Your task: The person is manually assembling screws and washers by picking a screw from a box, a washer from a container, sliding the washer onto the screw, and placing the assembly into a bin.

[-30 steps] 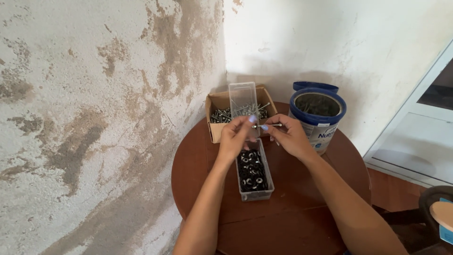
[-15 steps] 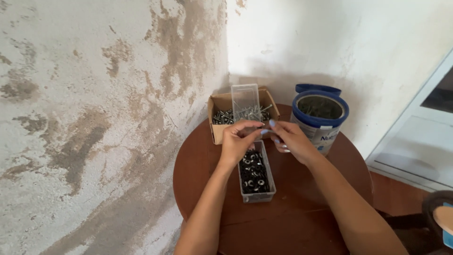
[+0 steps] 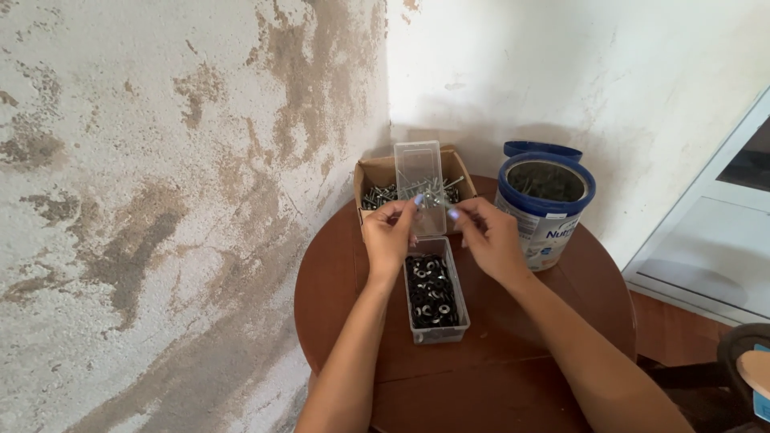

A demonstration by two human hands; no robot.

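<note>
Screw (image 3: 433, 198) betw. fingertips (image 3: 415, 202) (both hands)

Two hands over the round table (image 3: 513, 377), left hand (image 3: 389, 236) and right hand (image 3: 489, 236); one clear plastic box (image 3: 437, 325) of black washers (image 3: 431, 293), too many to count. One cardboard box (image 3: 377, 170) of screws (image 3: 375, 195), uncounted; one blue-rimmed tin (image 3: 545, 196); one blue lid (image 3: 542, 149).

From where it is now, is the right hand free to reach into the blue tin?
Probably yes. The right hand is raised just left of the blue tin, whose top is open with its lid behind it. Nothing lies between them, though the fingers seem to pinch something small.
</note>
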